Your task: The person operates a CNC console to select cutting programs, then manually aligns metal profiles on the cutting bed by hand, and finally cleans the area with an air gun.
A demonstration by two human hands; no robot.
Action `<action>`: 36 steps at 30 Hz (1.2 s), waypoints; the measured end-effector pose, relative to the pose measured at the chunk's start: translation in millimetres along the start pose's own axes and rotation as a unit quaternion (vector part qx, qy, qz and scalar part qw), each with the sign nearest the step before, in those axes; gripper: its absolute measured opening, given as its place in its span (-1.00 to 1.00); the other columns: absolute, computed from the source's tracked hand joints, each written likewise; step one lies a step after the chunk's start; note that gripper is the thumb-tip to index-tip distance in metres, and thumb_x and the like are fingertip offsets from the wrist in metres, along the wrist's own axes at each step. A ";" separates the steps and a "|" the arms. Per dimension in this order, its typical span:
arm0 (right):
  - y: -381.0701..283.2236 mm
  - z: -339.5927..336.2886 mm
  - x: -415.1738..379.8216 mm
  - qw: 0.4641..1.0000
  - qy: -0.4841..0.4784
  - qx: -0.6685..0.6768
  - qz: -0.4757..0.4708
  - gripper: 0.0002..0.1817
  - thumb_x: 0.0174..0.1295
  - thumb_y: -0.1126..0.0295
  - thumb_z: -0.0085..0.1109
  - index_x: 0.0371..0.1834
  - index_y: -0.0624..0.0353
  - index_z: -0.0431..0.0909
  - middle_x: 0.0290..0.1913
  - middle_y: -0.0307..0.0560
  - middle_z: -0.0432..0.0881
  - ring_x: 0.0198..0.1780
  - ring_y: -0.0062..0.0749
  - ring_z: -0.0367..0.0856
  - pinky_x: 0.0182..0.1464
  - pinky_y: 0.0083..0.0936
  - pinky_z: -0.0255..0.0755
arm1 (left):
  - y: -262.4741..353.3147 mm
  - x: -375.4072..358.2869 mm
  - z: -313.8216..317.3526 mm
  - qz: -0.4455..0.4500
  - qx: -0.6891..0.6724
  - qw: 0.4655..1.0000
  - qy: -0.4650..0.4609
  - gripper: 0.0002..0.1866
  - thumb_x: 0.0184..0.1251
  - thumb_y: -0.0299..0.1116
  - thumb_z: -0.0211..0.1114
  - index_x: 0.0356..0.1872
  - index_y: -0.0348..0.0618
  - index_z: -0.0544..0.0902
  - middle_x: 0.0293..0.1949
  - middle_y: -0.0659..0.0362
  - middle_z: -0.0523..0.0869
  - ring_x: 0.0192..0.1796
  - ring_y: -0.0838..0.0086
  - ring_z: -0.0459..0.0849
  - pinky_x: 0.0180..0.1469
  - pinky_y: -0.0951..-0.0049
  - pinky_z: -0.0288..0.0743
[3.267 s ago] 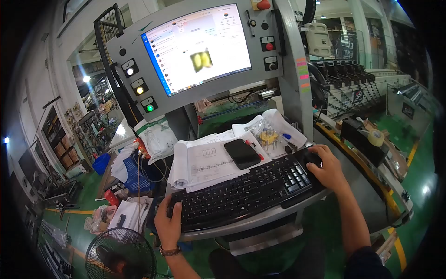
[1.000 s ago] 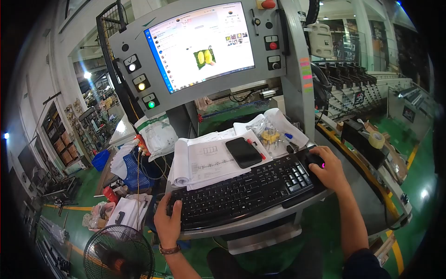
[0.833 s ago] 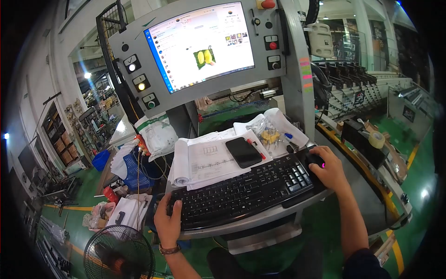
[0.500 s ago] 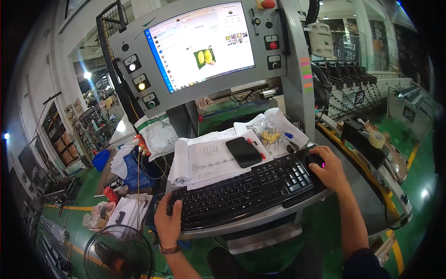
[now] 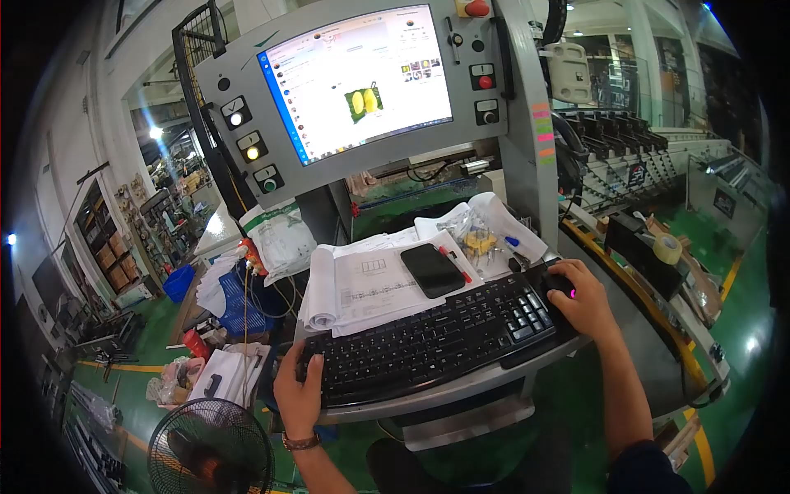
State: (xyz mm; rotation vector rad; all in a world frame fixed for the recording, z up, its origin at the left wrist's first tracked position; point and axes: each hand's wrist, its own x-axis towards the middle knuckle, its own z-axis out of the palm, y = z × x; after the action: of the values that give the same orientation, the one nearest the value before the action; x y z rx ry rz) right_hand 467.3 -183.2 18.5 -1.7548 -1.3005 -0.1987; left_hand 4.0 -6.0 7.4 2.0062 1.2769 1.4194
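Observation:
A black mouse (image 5: pixel 556 282) with a small pink light sits under my right hand (image 5: pixel 583 298), whose fingers curve over it. My left hand (image 5: pixel 296 387) rests at the left end of the black keyboard (image 5: pixel 428 337), its thumb on the edge and apart from the fingers beside it. Behind the keyboard lie printed drawing sheets (image 5: pixel 370 290), rolled at their left side. On them are a black phone (image 5: pixel 433 271) and a red pen (image 5: pixel 455 263). Above, a lit monitor (image 5: pixel 354 82) shows a chat-like window with a picture of yellow fruit on green.
Buttons surround the monitor, including a red one (image 5: pixel 485 82). A clear bag with yellow parts (image 5: pixel 480 240) lies right of the papers. A white packet (image 5: pixel 280 239) and blue basket (image 5: pixel 244 303) stand left. A fan (image 5: pixel 210 453) is low left; tape (image 5: pixel 667 247) sits at right.

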 end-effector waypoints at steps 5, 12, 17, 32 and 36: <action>-1.2 0.0 -0.6 1.000 0.002 -0.002 -0.002 -0.54 0.26 0.30 0.39 0.22 0.21 0.71 0.32 0.03 0.68 0.35 0.07 0.68 0.41 -0.18 0.50 | -5.0 0.2 0.8 0.001 -0.002 1.000 0.001 -0.40 0.58 -0.13 0.45 0.40 -0.43 0.65 0.29 -0.19 0.78 0.34 0.10 0.76 0.42 0.19 0.54; 1.6 0.7 0.4 1.000 -0.004 0.000 0.001 -0.55 0.26 0.30 0.39 0.21 0.21 0.71 0.33 0.03 0.68 0.35 0.07 0.68 0.41 -0.18 0.51 | -0.4 0.1 0.1 -0.005 -0.003 1.000 -0.002 -0.42 0.58 -0.15 0.44 0.40 -0.42 0.65 0.30 -0.20 0.78 0.35 0.08 0.75 0.43 0.18 0.54; 2.2 1.2 0.5 1.000 -0.001 -0.006 -0.005 -0.55 0.26 0.31 0.39 0.21 0.21 0.71 0.33 0.02 0.68 0.36 0.07 0.68 0.41 -0.16 0.51 | -2.8 0.4 0.6 -0.003 0.000 1.000 0.000 -0.43 0.58 -0.17 0.44 0.40 -0.41 0.65 0.29 -0.20 0.78 0.34 0.07 0.75 0.42 0.18 0.54; 1.2 0.0 -0.6 1.000 0.000 -0.002 -0.004 -0.53 0.20 0.30 0.37 0.20 0.17 0.72 0.30 -0.01 0.70 0.34 0.03 0.70 0.39 -0.17 0.53 | -4.7 0.1 0.7 0.006 0.012 1.000 0.008 -0.41 0.58 -0.12 0.45 0.40 -0.40 0.66 0.29 -0.18 0.78 0.34 0.08 0.75 0.42 0.18 0.54; 3.6 1.2 -1.2 1.000 0.008 -0.006 -0.012 -0.54 0.19 0.30 0.36 0.18 0.16 0.73 0.29 -0.01 0.71 0.32 0.02 0.71 0.37 -0.17 0.54 | -0.5 -0.5 0.5 0.001 0.005 1.000 0.007 -0.41 0.58 -0.12 0.46 0.40 -0.40 0.66 0.29 -0.18 0.78 0.32 0.09 0.76 0.40 0.18 0.56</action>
State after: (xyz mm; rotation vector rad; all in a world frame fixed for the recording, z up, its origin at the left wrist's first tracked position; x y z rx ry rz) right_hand 469.3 -183.2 15.1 -1.7450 -1.3117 -0.2346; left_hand 4.2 -6.1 6.6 2.0082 1.2912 1.4333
